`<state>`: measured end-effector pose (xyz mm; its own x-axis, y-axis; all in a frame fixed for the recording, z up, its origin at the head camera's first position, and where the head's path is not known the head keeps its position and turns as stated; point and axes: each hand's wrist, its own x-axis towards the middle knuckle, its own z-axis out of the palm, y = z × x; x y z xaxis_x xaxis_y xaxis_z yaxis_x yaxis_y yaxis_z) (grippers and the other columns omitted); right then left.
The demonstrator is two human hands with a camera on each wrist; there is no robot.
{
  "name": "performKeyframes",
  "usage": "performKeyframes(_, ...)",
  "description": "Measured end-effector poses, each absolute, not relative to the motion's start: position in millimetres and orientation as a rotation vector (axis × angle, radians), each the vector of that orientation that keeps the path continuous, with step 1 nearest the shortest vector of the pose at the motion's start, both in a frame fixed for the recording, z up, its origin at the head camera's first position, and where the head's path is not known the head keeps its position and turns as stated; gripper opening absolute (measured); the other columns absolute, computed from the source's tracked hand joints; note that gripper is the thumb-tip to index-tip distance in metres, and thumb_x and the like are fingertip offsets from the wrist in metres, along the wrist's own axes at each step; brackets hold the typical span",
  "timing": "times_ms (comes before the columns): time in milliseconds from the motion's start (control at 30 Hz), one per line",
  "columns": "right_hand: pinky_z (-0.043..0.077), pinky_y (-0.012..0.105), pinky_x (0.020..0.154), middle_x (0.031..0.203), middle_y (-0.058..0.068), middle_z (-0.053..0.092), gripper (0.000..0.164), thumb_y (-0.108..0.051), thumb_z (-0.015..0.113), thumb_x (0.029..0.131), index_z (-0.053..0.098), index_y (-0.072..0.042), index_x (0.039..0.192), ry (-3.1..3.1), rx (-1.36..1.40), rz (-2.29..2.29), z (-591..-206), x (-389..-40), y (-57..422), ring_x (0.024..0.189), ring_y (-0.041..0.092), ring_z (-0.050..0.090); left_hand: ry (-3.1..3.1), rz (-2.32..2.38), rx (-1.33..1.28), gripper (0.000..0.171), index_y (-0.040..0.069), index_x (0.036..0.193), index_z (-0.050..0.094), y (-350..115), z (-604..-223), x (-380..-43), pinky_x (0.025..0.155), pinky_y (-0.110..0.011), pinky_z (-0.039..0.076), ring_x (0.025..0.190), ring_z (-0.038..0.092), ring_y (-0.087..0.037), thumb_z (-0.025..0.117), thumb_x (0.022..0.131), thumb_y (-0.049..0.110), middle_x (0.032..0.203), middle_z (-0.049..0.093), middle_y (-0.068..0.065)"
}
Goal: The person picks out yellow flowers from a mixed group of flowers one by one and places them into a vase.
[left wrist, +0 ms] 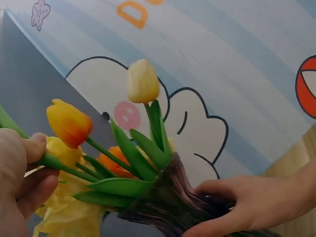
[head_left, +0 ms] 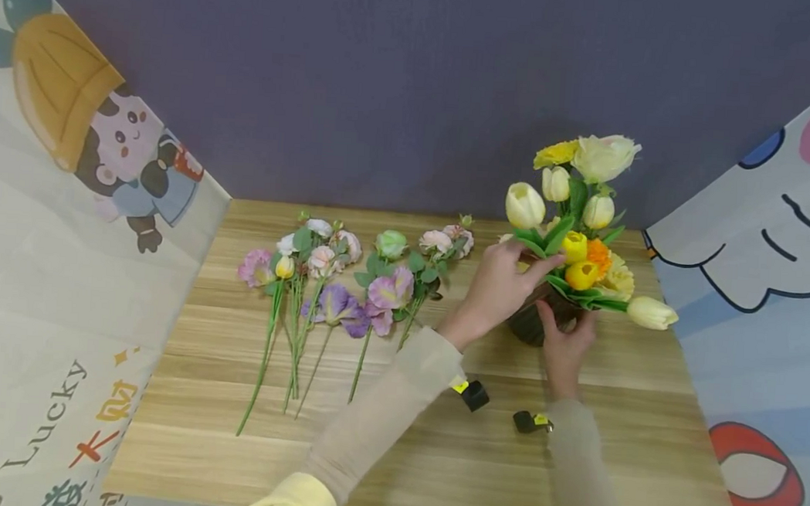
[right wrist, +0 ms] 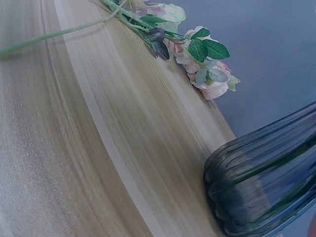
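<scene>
A dark ribbed glass vase (head_left: 527,327) stands at the right of the table, full of white, yellow and orange flowers. My left hand (head_left: 496,289) is at the left side of the bouquet, and in the left wrist view its thumb and fingers pinch a green stem (left wrist: 51,161). My right hand (head_left: 570,342) grips the vase near its neck, thumb at the front. An orange-yellow tulip (left wrist: 69,123) and a cream tulip (left wrist: 143,83) lean out over the rim. Green stems show through the vase's glass (right wrist: 261,182) in the right wrist view.
Loose flowers lie left of the vase: a purple flower (head_left: 335,304), a green rose (head_left: 391,244), pale pink roses (head_left: 437,241) and a yellow tulip (head_left: 284,267). Two small black objects with yellow parts, one on the left (head_left: 476,396), lie near my forearms. A dark wall (head_left: 387,89) closes the back.
</scene>
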<state>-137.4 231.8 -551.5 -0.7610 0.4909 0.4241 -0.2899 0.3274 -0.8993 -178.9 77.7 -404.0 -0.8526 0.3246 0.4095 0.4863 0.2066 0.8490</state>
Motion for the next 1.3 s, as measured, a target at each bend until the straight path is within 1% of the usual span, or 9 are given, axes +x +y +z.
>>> performKeyframes(133,0.035,0.028,0.120,0.150,0.010,0.056,0.070,-0.001,0.081,0.088,0.050,-0.012,0.150,-1.929,-0.166,1.495,-550.8,-137.1,231.7,0.136,0.011,0.049,-2.321,-1.732,-0.733,0.026,0.002,0.118,0.069,78.7,-420.2,-177.7,0.078,-0.007,0.053,0.095,0.071,-0.013,0.074,0.097,0.018,0.112,0.071,-0.011)
performKeyframes(267,0.033,0.031,0.123,0.152,0.013,0.054,0.070,0.000,0.080,0.088,0.049,-0.008,0.150,-1.924,-0.159,1.491,-550.3,-137.3,231.1,0.141,0.014,0.047,-2.323,-1.754,-0.665,0.020,0.002,0.106,0.073,82.0,-436.7,-176.7,0.068,-0.008,0.053,0.080,0.070,-0.009,0.077,0.095,0.019,0.096,0.075,-0.009)
performKeyframes(400,0.032,0.032,0.124,0.152,0.014,0.053,0.069,0.000,0.079,0.089,0.049,-0.008,0.150,-1.926,-0.164,1.492,-549.9,-137.3,230.2,0.142,0.014,0.046,-2.284,-1.858,-0.627,0.018,0.001,0.103,0.074,85.5,-448.1,-176.9,0.066,-0.010,0.055,0.076,0.069,-0.006,0.077,0.095,0.017,0.092,0.076,-0.011)
performKeyframes(533,0.033,0.031,0.122,0.151,0.013,0.054,0.069,-0.003,0.080,0.089,0.049,-0.009,0.150,-1.922,-0.172,1.507,-549.8,-137.4,230.2,0.140,0.013,0.047,-2.294,-2.020,-0.606,0.022,0.002,0.109,0.074,87.0,-455.0,-176.0,0.070,-0.014,0.058,0.079,0.068,0.000,0.074,0.098,0.022,0.097,0.077,-0.011)
performKeyframes(667,0.036,0.027,0.118,0.149,0.014,0.056,0.067,-0.004,0.080,0.090,0.050,-0.008,0.150,-1.924,-0.189,1.511,-550.0,-137.1,230.1,0.133,0.010,0.050,-2.318,-2.146,-0.669,0.026,0.003,0.117,0.071,83.9,-462.6,-173.0,0.081,-0.016,0.058,0.088,0.067,0.001,0.070,0.101,0.024,0.106,0.075,-0.010)
performKeyframes(833,0.037,0.026,0.116,0.146,0.018,0.057,0.063,-0.002,0.078,0.090,0.051,-0.004,0.147,-1.934,-0.216,1.505,-549.7,-136.2,229.5,0.132,0.009,0.051,-2.272,-2.199,-0.832,0.034,0.001,0.132,0.063,71.4,-481.4,-163.1,0.090,-0.023,0.058,0.100,0.067,-0.003,0.068,0.101,0.014,0.122,0.070,-0.015)
performKeyframes(900,0.035,0.028,0.120,0.146,0.018,0.057,0.063,-0.003,0.078,0.090,0.051,-0.004,0.147,-1.934,-0.218,1.509,-549.3,-136.4,229.3,0.137,0.011,0.049,-2.269,-2.193,-0.852,0.036,0.000,0.135,0.062,63.8,-491.0,-156.8,0.092,-0.025,0.058,0.101,0.067,-0.005,0.067,0.101,0.012,0.124,0.069,-0.017)
performKeyframes(1133,0.031,0.030,0.124,0.151,0.015,0.054,0.068,-0.006,0.081,0.089,0.050,-0.008,0.149,-1.937,-0.251,1.541,-548.4,-136.8,228.5,0.143,0.015,0.045,-2.361,-1.987,-0.823,0.026,0.003,0.122,0.069,23.6,-527.2,-138.7,0.088,-0.023,0.059,0.096,0.069,-0.011,0.070,0.100,0.017,0.111,0.074,-0.010)
performKeyframes(1300,0.029,0.031,0.125,0.153,0.011,0.053,0.070,-0.009,0.082,0.089,0.048,-0.012,0.151,-1.932,-0.246,1.572,-551.0,-136.8,231.9,0.145,0.016,0.043,-2.390,-1.884,-0.740,0.021,0.000,0.116,0.071,-12.4,-549.7,-131.6,0.082,-0.025,0.061,0.092,0.071,-0.019,0.070,0.100,0.014,0.104,0.075,-0.012)
